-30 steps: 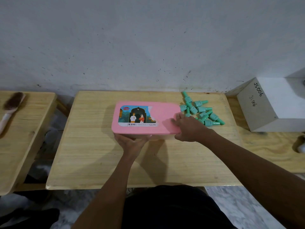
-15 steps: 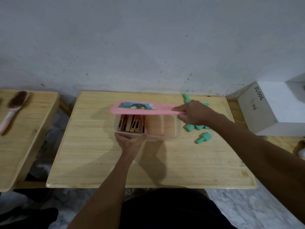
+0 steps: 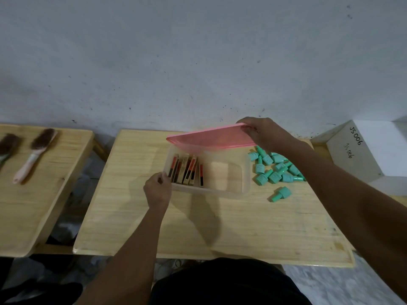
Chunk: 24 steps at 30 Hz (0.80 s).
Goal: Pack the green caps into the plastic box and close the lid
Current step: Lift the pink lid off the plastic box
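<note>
Head view puts the clear plastic box (image 3: pixel 244 172) at the middle of the wooden table (image 3: pixel 198 227) in front of me, open on top. My right hand (image 3: pixel 265 134) pinches the right end of the pink lid (image 3: pixel 209 137), fingers curled over its edge, and holds it tilted above the far rim of the box, up at about 12 o'clock from the box's centre. My left hand (image 3: pixel 157 191) grips the near-left corner of the box, at roughly 8 o'clock, thumb on the rim. Inside, the left half holds a row of slim red, black and tan sticks (image 3: pixel 187 170) standing on edge; the right half shows bare bottom. The green caps (image 3: pixel 275 166) lie in a loose heap on the table just beside the box's right wall, at 3 o'clock, partly under my right forearm. One single cap (image 3: pixel 281 194) lies apart from the heap, nearer to me, at about 4 o'clock. Farther right sits a white block (image 3: pixel 374 155) with handwriting. On the neighbouring table (image 3: pixel 33 205) at 9 o'clock lie two brushes (image 3: pixel 35 155).
</note>
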{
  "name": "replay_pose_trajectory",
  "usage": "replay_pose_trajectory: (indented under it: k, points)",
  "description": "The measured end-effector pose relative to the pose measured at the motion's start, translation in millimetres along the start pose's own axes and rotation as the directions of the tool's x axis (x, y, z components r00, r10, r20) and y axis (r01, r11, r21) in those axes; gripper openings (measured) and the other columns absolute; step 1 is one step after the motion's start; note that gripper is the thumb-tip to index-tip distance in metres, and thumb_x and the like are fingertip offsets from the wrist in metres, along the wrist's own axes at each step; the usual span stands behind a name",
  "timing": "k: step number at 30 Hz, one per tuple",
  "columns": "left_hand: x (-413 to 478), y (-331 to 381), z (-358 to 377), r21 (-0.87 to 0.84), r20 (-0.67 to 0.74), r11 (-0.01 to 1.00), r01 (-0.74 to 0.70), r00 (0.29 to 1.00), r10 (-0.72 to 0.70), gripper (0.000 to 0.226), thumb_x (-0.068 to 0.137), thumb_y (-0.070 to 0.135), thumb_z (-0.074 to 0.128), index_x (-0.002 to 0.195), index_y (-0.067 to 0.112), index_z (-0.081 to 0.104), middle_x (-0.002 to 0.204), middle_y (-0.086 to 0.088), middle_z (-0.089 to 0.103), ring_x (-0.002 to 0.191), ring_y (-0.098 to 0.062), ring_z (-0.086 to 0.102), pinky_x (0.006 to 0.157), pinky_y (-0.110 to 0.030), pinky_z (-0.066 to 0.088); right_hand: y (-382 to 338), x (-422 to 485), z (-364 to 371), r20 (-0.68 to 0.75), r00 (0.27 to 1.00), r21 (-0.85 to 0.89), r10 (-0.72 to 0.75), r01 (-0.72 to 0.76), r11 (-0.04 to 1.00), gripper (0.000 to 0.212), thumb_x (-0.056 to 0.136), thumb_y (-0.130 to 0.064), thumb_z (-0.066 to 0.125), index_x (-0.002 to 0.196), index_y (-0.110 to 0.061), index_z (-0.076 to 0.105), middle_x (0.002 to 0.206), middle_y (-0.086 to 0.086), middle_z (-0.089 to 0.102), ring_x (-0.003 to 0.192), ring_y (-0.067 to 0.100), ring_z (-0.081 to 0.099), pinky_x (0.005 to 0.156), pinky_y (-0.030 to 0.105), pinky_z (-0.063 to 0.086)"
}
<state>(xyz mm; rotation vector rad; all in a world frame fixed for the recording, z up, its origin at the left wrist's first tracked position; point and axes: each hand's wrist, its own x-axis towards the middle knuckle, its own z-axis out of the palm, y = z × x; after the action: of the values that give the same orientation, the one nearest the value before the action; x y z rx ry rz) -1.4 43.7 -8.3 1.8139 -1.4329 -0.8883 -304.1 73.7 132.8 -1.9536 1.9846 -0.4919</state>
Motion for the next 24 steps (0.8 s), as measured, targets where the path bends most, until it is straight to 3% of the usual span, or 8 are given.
replay_pose_trajectory:
  k: [4, 9, 12, 15, 17, 20, 22, 24]
  points:
    - [-3, 1, -5, 0.069, 0.049, 0.998, 0.001, 0.999, -0.005, 0.028, 0.094, 0.019, 0.053, 0.084, 0.001, 0.072, 0.071, -0.011, 0.067, 0.067, -0.025, 0.062, 0.063, -0.027, 0.043, -9, 18, 7, -0.057, 0.998, 0.046, -0.025, 0.028, 0.999, 0.028, 0.103, -0.019, 0.041, 0.123, -0.019, 0.059, 0.099, 0.006, 0.065, 0.075, 0.019, 0.056, 0.06, 0.019, 0.04]
    - [-3, 14, -13, 0.042, 0.061, 0.997, 0.064, 0.996, -0.066, 0.028, 0.095, 0.026, 0.051, 0.1, 0.007, 0.071, 0.091, -0.008, 0.069, 0.091, -0.027, 0.065, 0.074, -0.025, 0.041, -43, 36, 32, -0.192, 0.977, 0.083, -0.096, 0.114, 0.99, 0.027, 0.101, -0.019, 0.046, 0.122, -0.02, 0.062, 0.107, 0.004, 0.07, 0.084, 0.02, 0.063, 0.07, 0.028, 0.048]
    - [13, 42, -27, -0.184, 0.041, 0.972, 0.144, 0.989, -0.139, 0.049, 0.095, 0.048, 0.044, 0.103, 0.007, 0.07, 0.101, -0.007, 0.07, 0.093, -0.023, 0.062, 0.085, -0.033, 0.047, -74, 38, 61, -0.308, 0.925, -0.044, -0.223, 0.22, 0.974, 0.028, 0.096, -0.014, 0.05, 0.118, -0.022, 0.066, 0.112, -0.001, 0.07, 0.097, 0.021, 0.066, 0.077, 0.036, 0.053]
    - [34, 72, -44, -0.592, 0.353, 0.71, 0.381, 0.915, -0.196, 0.057, 0.091, 0.06, 0.045, 0.11, 0.01, 0.066, 0.102, -0.009, 0.072, 0.092, -0.025, 0.068, 0.084, -0.04, 0.055, -102, 36, 93, -0.367, 0.869, -0.197, -0.333, 0.277, 0.94, 0.03, 0.088, -0.01, 0.055, 0.11, -0.023, 0.07, 0.102, -0.001, 0.073, 0.087, 0.024, 0.067, 0.071, 0.036, 0.05]
    - [46, 82, -52, -0.646, 0.42, 0.633, 0.426, 0.891, -0.171, 0.041, 0.093, 0.043, 0.055, 0.107, 0.007, 0.065, 0.098, -0.01, 0.072, 0.088, -0.024, 0.071, 0.077, -0.04, 0.058, -116, 33, 113, -0.39, 0.837, -0.259, -0.383, 0.299, 0.918, 0.033, 0.084, -0.01, 0.054, 0.109, -0.024, 0.071, 0.1, -0.003, 0.073, 0.085, 0.023, 0.067, 0.069, 0.034, 0.049]
    - [56, 84, -60, -0.658, 0.384, 0.602, 0.454, 0.889, -0.25, 0.017, 0.091, 0.009, 0.054, 0.101, -0.001, 0.065, 0.092, -0.017, 0.068, 0.083, -0.028, 0.066, 0.063, -0.033, 0.058, -125, 32, 135, -0.388, 0.805, -0.233, -0.448, 0.385, 0.893, 0.037, 0.081, -0.015, 0.052, 0.113, -0.024, 0.07, 0.107, -0.001, 0.072, 0.092, 0.024, 0.068, 0.076, 0.037, 0.053]
    - [63, 73, -68, -0.659, 0.357, 0.593, 0.462, 0.887, -0.295, 0.026, 0.084, -0.002, 0.05, 0.107, -0.004, 0.063, 0.096, -0.02, 0.068, 0.085, -0.031, 0.065, 0.061, -0.033, 0.057, -123, 30, 147, -0.321, 0.831, -0.194, -0.455, 0.412, 0.89, 0.042, 0.08, -0.023, 0.06, 0.123, -0.024, 0.063, 0.124, 0.003, 0.065, 0.109, 0.025, 0.062, 0.091, 0.041, 0.048]
    - [69, 58, -80, -0.622, 0.283, 0.657, 0.426, 0.905, -0.319, 0.032, 0.083, -0.005, 0.046, 0.111, 0.0, 0.062, 0.097, -0.016, 0.069, 0.085, -0.029, 0.066, 0.067, -0.036, 0.056, -116, 21, 155, -0.245, 0.894, -0.139, -0.375, 0.351, 0.926, 0.061, 0.08, -0.039, 0.068, 0.136, -0.022, 0.051, 0.139, 0.007, 0.052, 0.125, 0.024, 0.048, 0.106, 0.042, 0.036]
